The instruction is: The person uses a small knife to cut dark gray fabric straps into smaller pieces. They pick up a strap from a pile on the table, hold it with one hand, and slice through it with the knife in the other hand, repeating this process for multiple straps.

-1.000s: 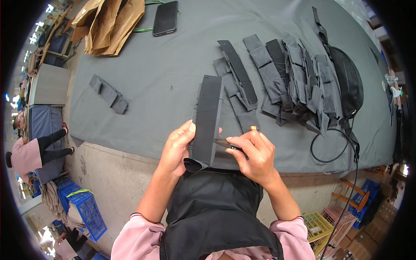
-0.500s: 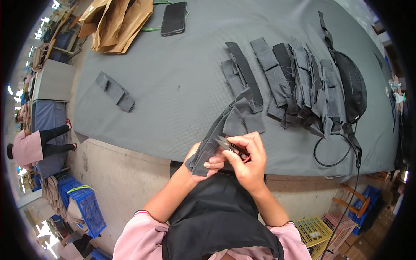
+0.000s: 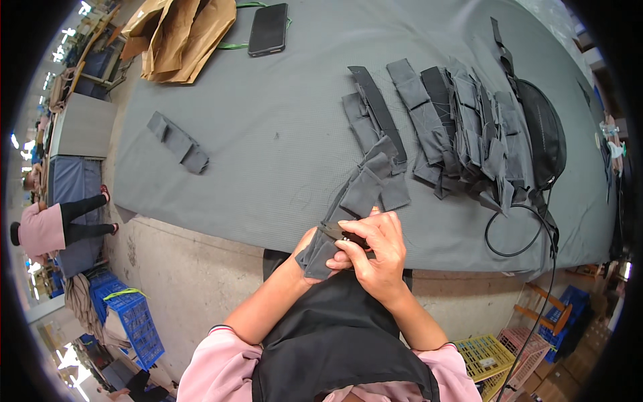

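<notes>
Both hands, L point(image 3: 309, 249) & R point(image 3: 375, 249), grip a grey fabric strap piece point(image 3: 358, 194) at the table point(image 3: 268, 154) edge, w/ one finished-looking piece point(image 3: 178, 142) set aside at left vs. a large stack point(image 3: 462, 127) apparently left to process.

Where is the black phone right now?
In the head view, the black phone lies face up at the far edge of the grey table, left of centre, just right of the brown paper bags.

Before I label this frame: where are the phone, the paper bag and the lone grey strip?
phone point(image 3: 268, 29), head view, screen middle.
paper bag point(image 3: 181, 33), head view, crumpled brown side.
grey strip point(image 3: 178, 142), head view, mid-length.
</notes>
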A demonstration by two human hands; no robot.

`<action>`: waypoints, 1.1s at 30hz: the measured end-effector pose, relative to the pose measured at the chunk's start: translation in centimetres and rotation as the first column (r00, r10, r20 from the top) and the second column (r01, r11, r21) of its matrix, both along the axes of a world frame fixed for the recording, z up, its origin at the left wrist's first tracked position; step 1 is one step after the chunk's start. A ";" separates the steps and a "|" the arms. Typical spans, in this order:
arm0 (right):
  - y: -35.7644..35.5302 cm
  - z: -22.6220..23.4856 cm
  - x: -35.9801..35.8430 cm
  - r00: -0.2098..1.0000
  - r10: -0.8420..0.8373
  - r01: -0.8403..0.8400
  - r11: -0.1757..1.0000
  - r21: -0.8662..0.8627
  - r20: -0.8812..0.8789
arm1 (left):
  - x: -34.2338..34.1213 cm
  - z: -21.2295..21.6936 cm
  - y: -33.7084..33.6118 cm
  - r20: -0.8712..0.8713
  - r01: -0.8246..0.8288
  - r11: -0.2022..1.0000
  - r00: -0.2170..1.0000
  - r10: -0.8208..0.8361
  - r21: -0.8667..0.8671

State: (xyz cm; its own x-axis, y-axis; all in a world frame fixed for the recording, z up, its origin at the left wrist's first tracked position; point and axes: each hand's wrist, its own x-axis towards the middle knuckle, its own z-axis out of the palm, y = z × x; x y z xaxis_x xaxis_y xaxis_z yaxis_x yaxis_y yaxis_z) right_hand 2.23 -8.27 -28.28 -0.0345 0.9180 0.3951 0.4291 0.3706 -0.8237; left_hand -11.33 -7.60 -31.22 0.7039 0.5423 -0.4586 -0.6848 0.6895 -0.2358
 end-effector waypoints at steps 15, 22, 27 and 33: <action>-0.3 -0.4 0.1 0.999 0.023 -0.023 1.000 0.003 0.026 | 0.2 0.4 -0.1 -0.220 0.008 0.985 0.975 0.030 0.172; -0.4 1.0 -0.2 0.741 -0.120 -0.313 0.808 -0.499 -0.660 | 1.0 1.4 -0.2 -0.826 0.243 0.855 0.471 0.308 0.458; -0.9 0.2 0.6 0.768 -0.086 -0.372 0.746 -0.552 -0.635 | 0.4 3.1 1.0 -0.606 0.100 0.850 0.745 0.281 0.517; 1.4 1.2 2.9 0.989 -0.100 0.116 0.983 -0.145 0.113 | -0.2 3.1 1.4 -0.676 0.212 0.822 0.690 0.257 0.529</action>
State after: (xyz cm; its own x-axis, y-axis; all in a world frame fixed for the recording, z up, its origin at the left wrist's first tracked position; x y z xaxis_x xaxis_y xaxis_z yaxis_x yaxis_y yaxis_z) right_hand 5.09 -6.84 -27.10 0.0340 0.9673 0.2514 0.5468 0.1925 -0.8148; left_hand -11.52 -6.21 -28.10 0.2840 0.8596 -0.4248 -0.4895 0.5109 0.7066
